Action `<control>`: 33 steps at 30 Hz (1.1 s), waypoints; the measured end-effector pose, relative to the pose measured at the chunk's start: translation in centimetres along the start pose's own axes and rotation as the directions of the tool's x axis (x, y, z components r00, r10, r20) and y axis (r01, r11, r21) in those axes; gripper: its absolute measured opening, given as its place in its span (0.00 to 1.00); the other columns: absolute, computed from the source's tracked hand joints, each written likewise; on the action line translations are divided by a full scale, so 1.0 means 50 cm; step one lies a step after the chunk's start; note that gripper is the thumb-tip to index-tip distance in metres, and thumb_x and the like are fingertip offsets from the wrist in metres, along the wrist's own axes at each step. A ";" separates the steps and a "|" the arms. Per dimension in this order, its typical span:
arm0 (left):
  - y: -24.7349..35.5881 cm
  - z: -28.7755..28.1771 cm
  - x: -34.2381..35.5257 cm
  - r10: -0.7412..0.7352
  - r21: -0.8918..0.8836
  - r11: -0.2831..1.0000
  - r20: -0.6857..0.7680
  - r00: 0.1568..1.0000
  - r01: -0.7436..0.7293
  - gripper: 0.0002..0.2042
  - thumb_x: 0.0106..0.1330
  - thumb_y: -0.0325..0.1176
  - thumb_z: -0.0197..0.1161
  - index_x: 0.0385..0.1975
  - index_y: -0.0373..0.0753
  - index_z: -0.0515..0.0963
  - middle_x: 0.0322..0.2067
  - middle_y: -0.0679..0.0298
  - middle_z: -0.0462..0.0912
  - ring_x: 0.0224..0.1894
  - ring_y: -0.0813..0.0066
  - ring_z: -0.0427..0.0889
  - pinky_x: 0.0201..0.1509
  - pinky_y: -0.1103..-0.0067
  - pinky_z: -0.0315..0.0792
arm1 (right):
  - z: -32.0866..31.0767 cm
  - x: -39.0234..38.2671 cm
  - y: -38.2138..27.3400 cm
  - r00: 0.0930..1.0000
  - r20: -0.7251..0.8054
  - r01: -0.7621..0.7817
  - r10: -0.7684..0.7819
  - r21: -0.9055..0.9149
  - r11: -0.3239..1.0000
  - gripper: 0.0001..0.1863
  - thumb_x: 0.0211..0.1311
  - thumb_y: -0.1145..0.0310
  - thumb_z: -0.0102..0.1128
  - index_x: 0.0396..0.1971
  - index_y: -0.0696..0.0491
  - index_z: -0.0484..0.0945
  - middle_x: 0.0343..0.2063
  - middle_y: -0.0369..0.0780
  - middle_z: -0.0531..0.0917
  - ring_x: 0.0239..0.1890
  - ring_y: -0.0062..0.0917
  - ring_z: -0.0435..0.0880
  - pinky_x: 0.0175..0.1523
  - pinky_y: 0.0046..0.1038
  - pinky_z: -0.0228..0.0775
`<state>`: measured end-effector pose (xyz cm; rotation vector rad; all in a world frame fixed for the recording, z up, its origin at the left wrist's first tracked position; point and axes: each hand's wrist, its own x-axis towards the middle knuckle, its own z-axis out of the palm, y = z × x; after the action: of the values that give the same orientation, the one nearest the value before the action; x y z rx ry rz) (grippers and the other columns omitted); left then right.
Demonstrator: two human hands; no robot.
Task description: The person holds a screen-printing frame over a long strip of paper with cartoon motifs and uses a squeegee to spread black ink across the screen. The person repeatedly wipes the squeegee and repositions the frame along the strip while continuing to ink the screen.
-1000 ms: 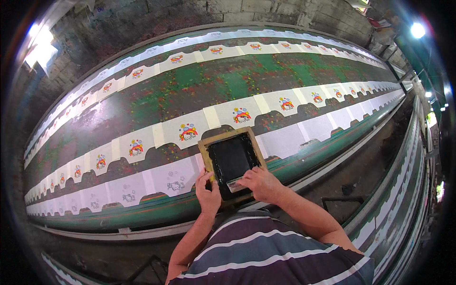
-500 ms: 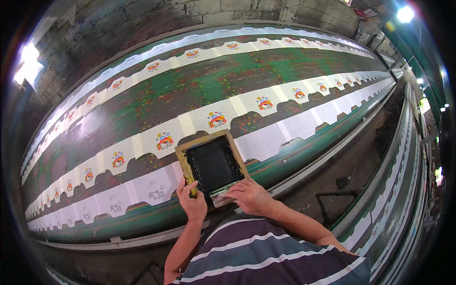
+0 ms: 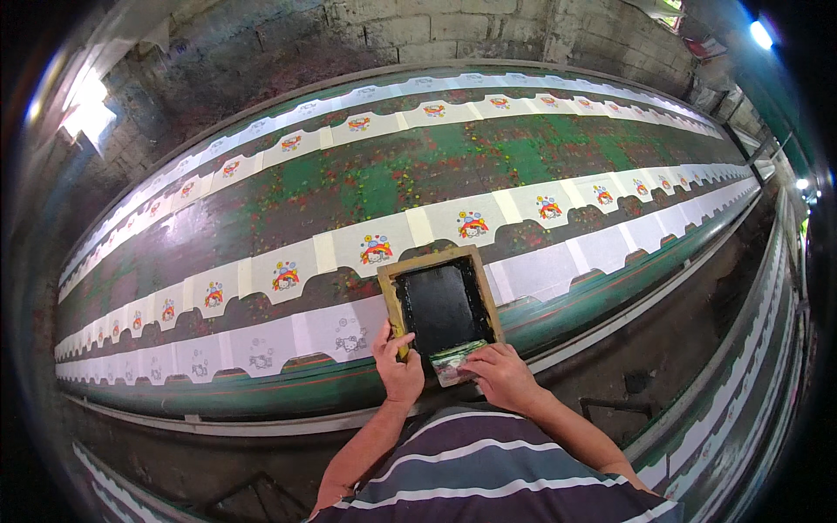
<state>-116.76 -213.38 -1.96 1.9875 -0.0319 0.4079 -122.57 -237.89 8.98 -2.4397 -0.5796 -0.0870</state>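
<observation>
A small wooden screen frame point(image 3: 393, 304) coated with black ink point(image 3: 438, 303) lies on the near row of white cut fabric pieces point(image 3: 542, 267). My left hand point(image 3: 398, 371) grips the frame's lower left side. My right hand point(image 3: 504, 376) is closed on a flat squeegee point(image 3: 448, 368) at the frame's lower edge, its blade along the ink. To the left, pieces in the near row carry outline cartoon prints point(image 3: 350, 343). The row behind has colourful cartoon prints point(image 3: 376, 250).
The long green printing table point(image 3: 488, 146) bears more rows of pieces and paint specks, with a dark crossbar point(image 3: 741, 152) at its right end. A block wall point(image 3: 453, 35) stands behind. Another long table point(image 3: 724, 375) runs at the right, past a dark floor point(image 3: 645, 349).
The squeegee has moved down toward me, to the frame's lower edge, with my right hand. My left hand stays on the frame. The view has shifted slightly.
</observation>
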 end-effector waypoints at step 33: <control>0.003 0.059 -0.007 -0.209 -0.043 0.976 0.078 0.975 0.212 0.16 0.57 0.15 0.71 0.44 0.39 0.92 0.75 0.42 0.79 0.77 0.46 0.75 0.83 0.60 0.69 | -0.070 0.304 0.214 0.911 0.402 0.156 -0.099 -0.112 0.981 0.18 0.65 0.75 0.66 0.53 0.49 0.91 0.49 0.48 0.90 0.56 0.51 0.90 0.64 0.49 0.83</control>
<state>-116.35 -216.13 -3.06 1.9313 0.1208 0.1952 -104.05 -241.67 8.81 -2.5699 -0.9394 0.3314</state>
